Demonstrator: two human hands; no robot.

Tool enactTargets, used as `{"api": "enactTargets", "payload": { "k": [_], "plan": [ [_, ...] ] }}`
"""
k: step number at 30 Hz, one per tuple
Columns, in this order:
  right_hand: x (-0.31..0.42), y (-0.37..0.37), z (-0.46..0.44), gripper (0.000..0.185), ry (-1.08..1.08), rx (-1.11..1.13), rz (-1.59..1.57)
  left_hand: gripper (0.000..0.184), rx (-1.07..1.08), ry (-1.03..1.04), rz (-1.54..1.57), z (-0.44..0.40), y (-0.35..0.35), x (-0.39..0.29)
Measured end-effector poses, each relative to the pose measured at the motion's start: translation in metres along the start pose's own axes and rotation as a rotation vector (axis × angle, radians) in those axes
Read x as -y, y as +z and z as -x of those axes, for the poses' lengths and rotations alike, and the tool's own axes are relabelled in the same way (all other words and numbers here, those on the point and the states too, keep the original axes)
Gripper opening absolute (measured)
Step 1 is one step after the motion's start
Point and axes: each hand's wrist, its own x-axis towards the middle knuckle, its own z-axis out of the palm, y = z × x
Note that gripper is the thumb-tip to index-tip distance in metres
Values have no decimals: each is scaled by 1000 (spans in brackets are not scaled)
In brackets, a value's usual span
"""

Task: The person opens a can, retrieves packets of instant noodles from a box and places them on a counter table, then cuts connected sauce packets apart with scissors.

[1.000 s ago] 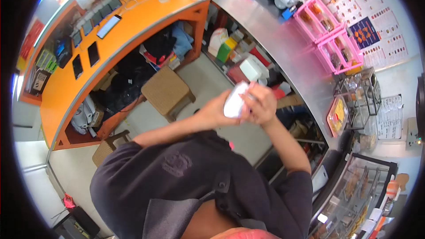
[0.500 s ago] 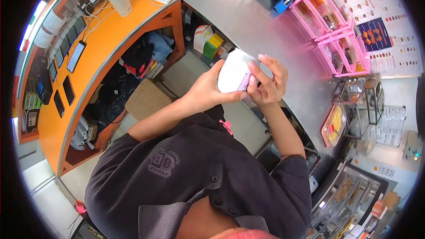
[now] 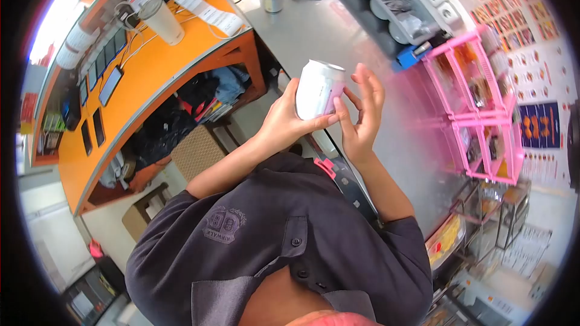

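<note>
A white can with a pale purple patch (image 3: 317,92) is held up in front of the chest, tilted slightly, its silver rim uppermost. My left hand (image 3: 283,119) wraps round its left side and base, with the thumb beneath. Beside the can's right side is my right hand (image 3: 364,115), its fingers bent and spread apart. Its thumb and a fingertip are at the can's edge; whether they press on it is hard to tell.
Beyond the hands runs a metal counter (image 3: 302,30) with a small can (image 3: 273,0), a grey tray (image 3: 393,18) and pink racks (image 3: 453,118). At the left an orange desk (image 3: 151,63) carries phones, cables and a lidded cup (image 3: 162,21). A woven stool (image 3: 202,151) stands below.
The view has shifted, bringing more of the metal counter in. The can has turned more upright and shows its top rim, and my right hand's fingers have spread and lifted from it.
</note>
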Motion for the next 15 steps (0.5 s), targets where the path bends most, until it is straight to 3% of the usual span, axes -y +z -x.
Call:
{"api": "enactTargets", "payload": {
  "k": [2, 6, 9, 12, 15],
  "plan": [
    [-6, 15, -5, 54, 234, -36, -238, 83, -88, -54, -25, -12, -6, -1],
    [-12, 55, -29, 58, 376, 88, -299, 78, -225, -69, -165, -32, -26, 9],
    [-28, 83, -46, 58, 310, 107, -334, 76, -244, -39, -113, -43, -45, 9],
    [-28, 98, -64, 58, 362, 193, -310, 73, -173, 12, -90, -46, -74, 28],
    [-31, 118, -79, 56, 424, 332, -380, 80, -37, -71, 142, -52, -110, 37]
  ]
}}
